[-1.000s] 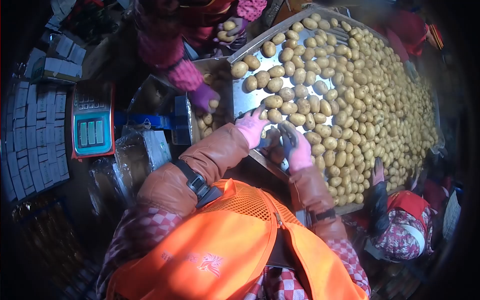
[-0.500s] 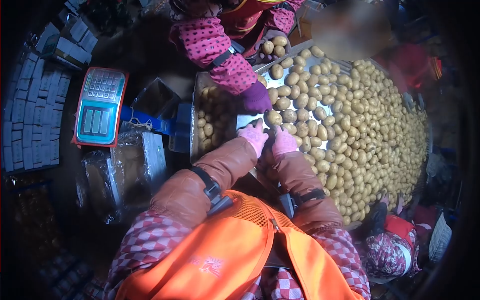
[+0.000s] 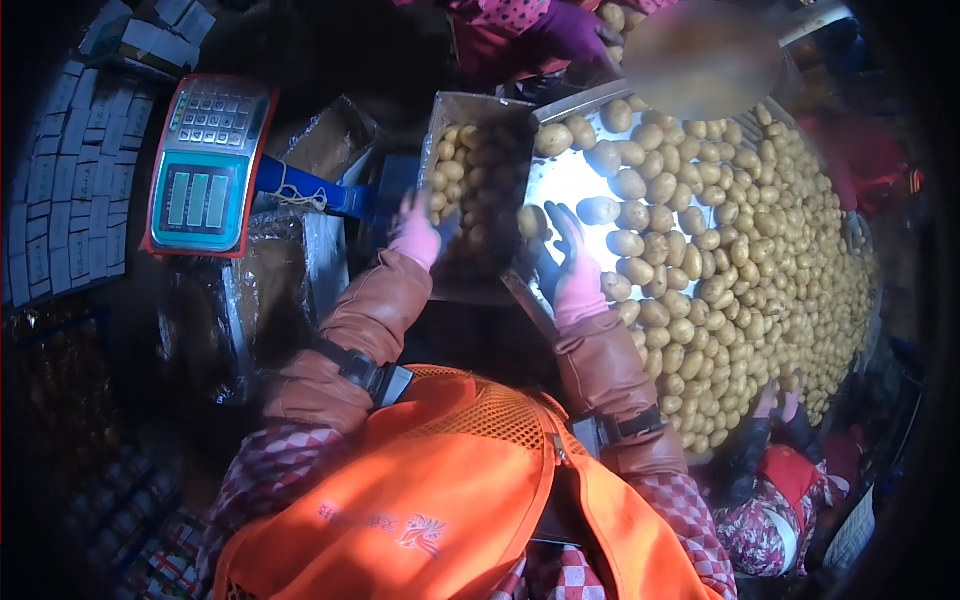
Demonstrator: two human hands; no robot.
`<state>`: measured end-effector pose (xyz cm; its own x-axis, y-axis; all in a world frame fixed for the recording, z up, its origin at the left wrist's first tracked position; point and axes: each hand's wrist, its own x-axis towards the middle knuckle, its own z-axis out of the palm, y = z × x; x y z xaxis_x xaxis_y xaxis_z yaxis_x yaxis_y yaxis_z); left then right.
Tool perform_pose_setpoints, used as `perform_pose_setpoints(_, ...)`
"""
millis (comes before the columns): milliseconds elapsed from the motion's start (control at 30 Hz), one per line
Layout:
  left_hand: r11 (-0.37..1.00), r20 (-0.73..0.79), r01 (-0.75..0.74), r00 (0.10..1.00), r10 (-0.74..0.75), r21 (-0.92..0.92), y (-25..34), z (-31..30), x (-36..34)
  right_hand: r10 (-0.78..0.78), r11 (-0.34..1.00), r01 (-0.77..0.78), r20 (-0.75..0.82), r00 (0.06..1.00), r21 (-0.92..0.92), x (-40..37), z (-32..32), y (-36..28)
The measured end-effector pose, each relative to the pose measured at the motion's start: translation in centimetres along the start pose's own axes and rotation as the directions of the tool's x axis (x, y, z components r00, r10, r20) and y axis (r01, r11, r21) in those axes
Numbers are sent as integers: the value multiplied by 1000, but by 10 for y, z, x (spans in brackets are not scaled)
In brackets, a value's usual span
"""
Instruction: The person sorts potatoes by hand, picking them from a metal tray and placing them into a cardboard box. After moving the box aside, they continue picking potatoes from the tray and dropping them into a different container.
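Observation:
My left hand (image 3: pixel 420 235), in a pink glove, is open at the near left edge of a cardboard box (image 3: pixel 433 135) of potatoes, its thumb over the potatoes inside. My right hand (image 3: pixel 575 275), gloved in pink with dark fingers, reaches over the bright metal tabletop (image 3: pixel 568 185) with its fingers stretched out. A single potato (image 3: pixel 532 222) lies just left of those fingers, by the box's right wall. Many loose potatoes (image 3: pixel 690 250) cover the sorting table to the right of this hand.
A scale display (image 3: pixel 203 190) stands on a blue post at left, above plastic-lined boxes (image 3: pixel 275 290). Stacked cartons (image 3: pixel 75 190) line the far left. Across the table, a person's purple sleeve (image 3: pixel 575 40) shows near potatoes. Another person (image 3: pixel 775 500) works at lower right.
My hands have moved apart: the left went left to the box, the right stays over the tabletop edge. The other person's purple-gloved hand has drawn back. The view has shifted.

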<state>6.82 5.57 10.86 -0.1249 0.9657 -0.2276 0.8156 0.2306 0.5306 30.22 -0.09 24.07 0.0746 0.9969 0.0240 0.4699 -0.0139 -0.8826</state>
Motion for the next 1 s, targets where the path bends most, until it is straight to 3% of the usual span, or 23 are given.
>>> perform_pose_setpoints(33, 990, -49, 100, 993, -105, -98, -7, -4, -2, 28, 999, -28, -5, 1000, 24, -2, 10, -11)
perform_pose_setpoints(100, 918, 167, 391, 903, -397, 70, -25, 5, 0, 234, 944, -272, 202, 951, 185, -19, 31, 14)
perform_pose_setpoints(167, 910, 308, 358, 859, -408, 207, -35, 21, 0, 61, 995, -86, 380, 923, 48, -42, 32, -6)
perform_pose_setpoints(233, 934, 291, 297, 892, -346, 199, -58, 33, 14, 117, 989, -146, 470, 875, 24, -75, 50, 12)
perform_pose_setpoints(300, 946, 456, 163, 844, -281, 279, -51, 7, 32, 158, 987, -153, 377, 913, -43, -100, 68, 36)
perform_pose_setpoints(333, 945, 346, 64, 921, -180, 321, -73, 17, 34, 439, 895, -362, 372, 818, -260, -100, 73, 45)
perform_pose_setpoints(367, 943, 361, 63, 914, -185, 326, -93, 25, 38, 684, 716, -526, 306, 662, -459, -103, 76, 54)
perform_pose_setpoints(400, 944, 366, 46, 915, -171, 326, -99, 17, 43, 625, 773, -513, 315, 714, -373, -131, 83, 101)
perform_pose_setpoints(533, 951, 366, 16, 921, -134, 308, -108, -19, 67, 737, 659, -749, 249, 628, -62, -129, 110, 153)
perform_pose_setpoints(600, 963, 349, 2, 932, -100, 271, -123, -25, 65, 762, 593, -798, 245, 600, 111, -120, 130, 166)
perform_pose_setpoints(733, 931, 426, 138, 860, -282, 338, -133, -43, 45, 756, 480, -776, 256, 602, 409, -114, 160, 190)
perform_pose_setpoints(833, 945, 407, 166, 871, -276, 283, -130, -49, 34, 741, 380, -715, 270, 615, 587, -131, 150, 212)
perform_pose_setpoints(867, 963, 406, 186, 878, -252, 196, -130, -40, 27, 733, 342, -682, 270, 624, 646, -139, 137, 221)
perform_pose_setpoints(900, 956, 365, 31, 921, -140, 290, -103, -32, 14, 730, 304, -642, 261, 632, 704, -156, 114, 238)
perform_pose_setpoints(933, 934, 351, -20, 929, -114, 356, -77, -24, 1, 717, 274, -596, 253, 650, 755, -177, 74, 260)
perform_pose_setpoints(967, 907, 338, -71, 938, -81, 414, -62, -18, -2, 705, 255, -544, 232, 670, 799, -197, 28, 281)
perform_pose_setpoints(1000, 904, 388, -157, 922, -10, 397, -86, -8, -6, 681, 228, -483, 216, 699, 845, -238, -49, 318)
